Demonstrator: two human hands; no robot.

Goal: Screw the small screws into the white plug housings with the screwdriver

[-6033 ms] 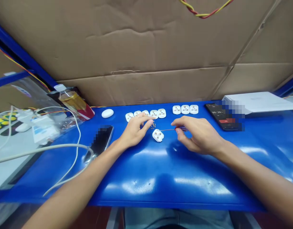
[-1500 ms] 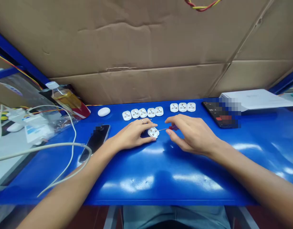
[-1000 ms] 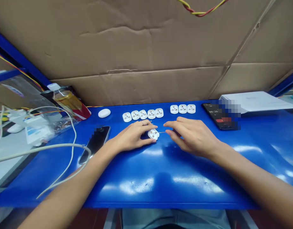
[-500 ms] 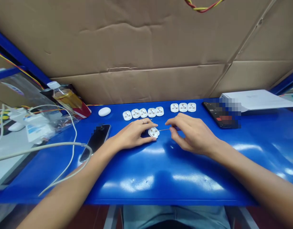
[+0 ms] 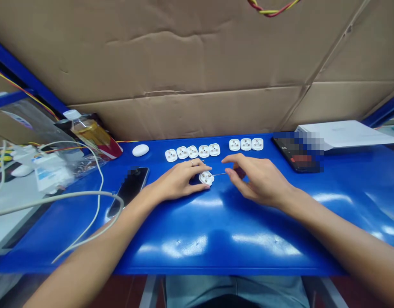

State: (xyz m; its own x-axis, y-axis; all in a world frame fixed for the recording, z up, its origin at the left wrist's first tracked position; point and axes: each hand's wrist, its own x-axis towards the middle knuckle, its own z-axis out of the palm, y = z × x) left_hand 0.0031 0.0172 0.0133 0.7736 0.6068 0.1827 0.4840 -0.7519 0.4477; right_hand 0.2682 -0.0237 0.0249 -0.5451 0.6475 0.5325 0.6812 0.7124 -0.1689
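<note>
My left hand [image 5: 177, 182] pinches a small white plug part [image 5: 206, 178] against the blue table [image 5: 216, 231], thumb below it and fingers above. My right hand [image 5: 257, 179] grips a thin screwdriver [image 5: 220, 174]; its metal shaft reaches left into the part, and its handle is mostly hidden under my fingers. Behind my hands lie two rows of like white plug parts, one of several [image 5: 192, 152] and one of three [image 5: 246, 144]. A few tiny screws [image 5: 203, 161] lie just behind my left fingers.
A dark phone [image 5: 129, 191] lies left of my left hand, with white cables [image 5: 88, 201] over it. A white oval case [image 5: 140, 150], a bottle [image 5: 88, 130], another phone [image 5: 295, 154] and a white box [image 5: 341, 133] stand at the back. Cardboard [image 5: 197, 77] walls the rear.
My left hand went from the screws to pinching the part, which shifted slightly left. The right fingers keep shifting on the screwdriver handle, its tip staying in the part.
</note>
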